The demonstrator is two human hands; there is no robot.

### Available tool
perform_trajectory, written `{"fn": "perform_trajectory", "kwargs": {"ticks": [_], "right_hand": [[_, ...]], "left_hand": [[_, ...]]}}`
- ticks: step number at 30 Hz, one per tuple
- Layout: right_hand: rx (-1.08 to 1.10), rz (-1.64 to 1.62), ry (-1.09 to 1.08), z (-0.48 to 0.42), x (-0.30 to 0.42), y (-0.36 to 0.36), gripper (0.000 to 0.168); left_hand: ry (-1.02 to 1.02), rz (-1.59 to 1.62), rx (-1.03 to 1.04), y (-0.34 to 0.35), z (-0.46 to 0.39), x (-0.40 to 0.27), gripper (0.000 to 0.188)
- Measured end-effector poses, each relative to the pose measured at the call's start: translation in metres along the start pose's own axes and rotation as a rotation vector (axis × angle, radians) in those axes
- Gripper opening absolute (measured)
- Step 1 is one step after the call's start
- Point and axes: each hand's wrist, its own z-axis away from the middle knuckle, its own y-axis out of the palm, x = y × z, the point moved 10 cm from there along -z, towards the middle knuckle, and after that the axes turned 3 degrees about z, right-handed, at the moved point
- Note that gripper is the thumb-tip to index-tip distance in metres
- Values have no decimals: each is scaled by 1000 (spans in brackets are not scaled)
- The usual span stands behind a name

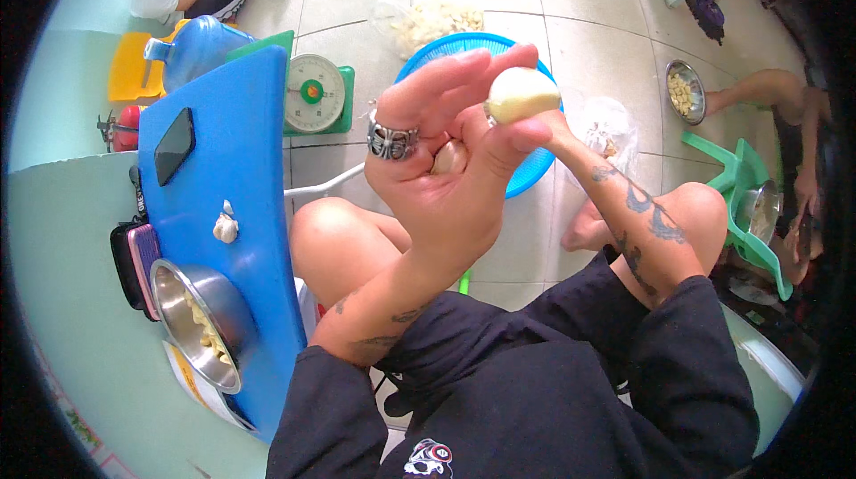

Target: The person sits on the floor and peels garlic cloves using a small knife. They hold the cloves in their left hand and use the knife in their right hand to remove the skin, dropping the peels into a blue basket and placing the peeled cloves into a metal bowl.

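Note:
My left hand, with a silver ring on one finger, is raised close to the camera. A pale, peeled garlic clove sits between its thumb and fingertips. Another garlic clove rests in the curl of the palm. My right hand is behind the left one and mostly hidden, so its grip cannot be made out. Below both hands on the floor is a blue plastic basket, its inside largely covered by them. Peeled cloves lie in a clear plastic bag beyond the basket.
On the blue table at left are a phone, a garlic bulb and a steel bowl of cloves. A dial scale stands beyond. Another bowl, a green stool and other people are around.

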Motion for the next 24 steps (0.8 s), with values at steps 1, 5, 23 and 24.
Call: {"fn": "perform_trajectory", "kwargs": {"ticks": [1,5,23,24], "right_hand": [[3,21,30,0,-10,4,25],[58,45,63,3,-11,3,33],[-107,-477,-1008,163,174,-177,52],[-62,-425,-1036,166,174,-173,52]], "left_hand": [[18,-9,11,0,1,-2,42],[120,-21,41,1,-1,-10,38],[33,-17,-30,16,-5,10,24],[104,-85,-24,14,-4,6,24]]}}
